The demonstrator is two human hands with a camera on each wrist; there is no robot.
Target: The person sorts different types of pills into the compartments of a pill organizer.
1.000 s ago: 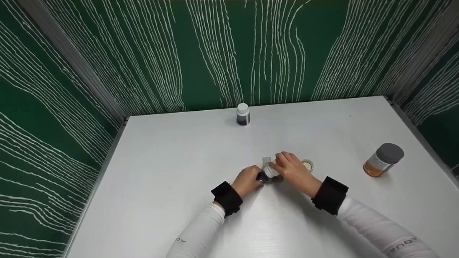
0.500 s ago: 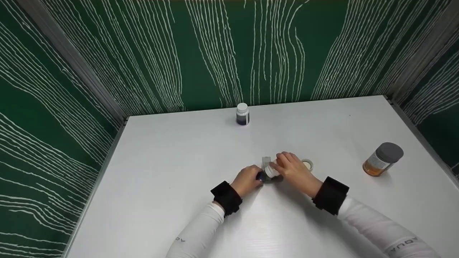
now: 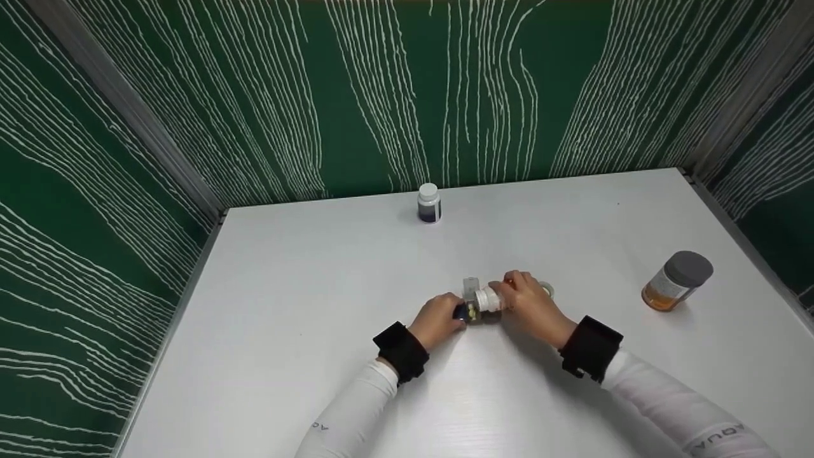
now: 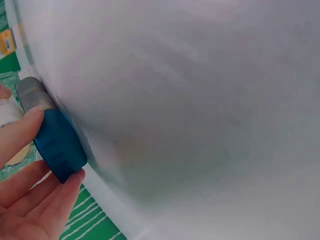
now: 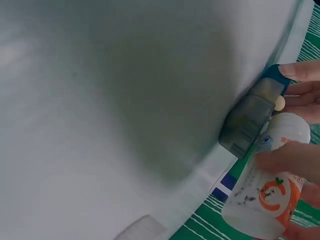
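Note:
My left hand [image 3: 437, 321] pinches a small pill box [image 4: 57, 142] with a blue end and a see-through grey end, low at the tabletop. Its clear flap [image 3: 470, 286] stands open on the far side. Yellowish tablets [image 3: 472, 311] show inside the box in the head view. My right hand [image 3: 533, 308] grips a white and orange pill bottle [image 5: 272, 195], lidless and tilted, its mouth right at the box. A pale round tablet [image 5: 279, 103] appears between bottle mouth and box in the right wrist view. Partly behind the right hand lies a round bottle cap [image 3: 547, 289].
At the back of the white table [image 3: 305, 273] stands a white and dark blue bottle [image 3: 429, 205]. To the right is a larger amber jar [image 3: 677, 280] with a grey lid. Green panels [image 3: 356, 95] with white lines rise behind the table and at both sides.
My right hand has drawn the bottle slightly to the right and turned it closer to level. The tablets in the box now show. My left hand and the box have stayed nearly still.

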